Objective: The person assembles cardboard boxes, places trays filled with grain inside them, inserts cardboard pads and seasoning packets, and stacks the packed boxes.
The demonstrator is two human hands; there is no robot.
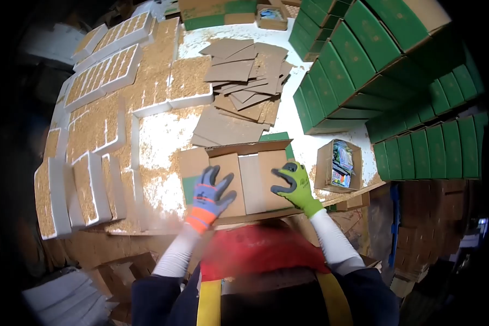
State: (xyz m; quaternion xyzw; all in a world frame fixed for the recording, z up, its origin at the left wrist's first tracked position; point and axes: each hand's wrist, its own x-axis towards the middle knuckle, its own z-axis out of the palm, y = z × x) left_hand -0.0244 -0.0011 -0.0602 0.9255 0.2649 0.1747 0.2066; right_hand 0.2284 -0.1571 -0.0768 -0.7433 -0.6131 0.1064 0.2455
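Note:
In front of my body lies a cardboard box [231, 168] with green outer sides, its brown flaps folded toward the middle and its back flap standing up. A paler strip of cardboard [250, 187] shows in the gap between the flaps. My left hand [211, 194], in a blue-grey glove with an orange cuff, rests over the left flap with its fingers spread. On the right flap is my right hand [294, 185] in a green and grey glove, fingers bent but apart from the thumb. Neither hand grips anything that I can see.
Loose cardboard sheets [233, 127] are piled beyond the box. White trays [106, 76] of brown grainy material fill the left side. Green boxes [337, 70] stand stacked at right. A small carton [323, 168] of colourful packets sits near the table's right edge.

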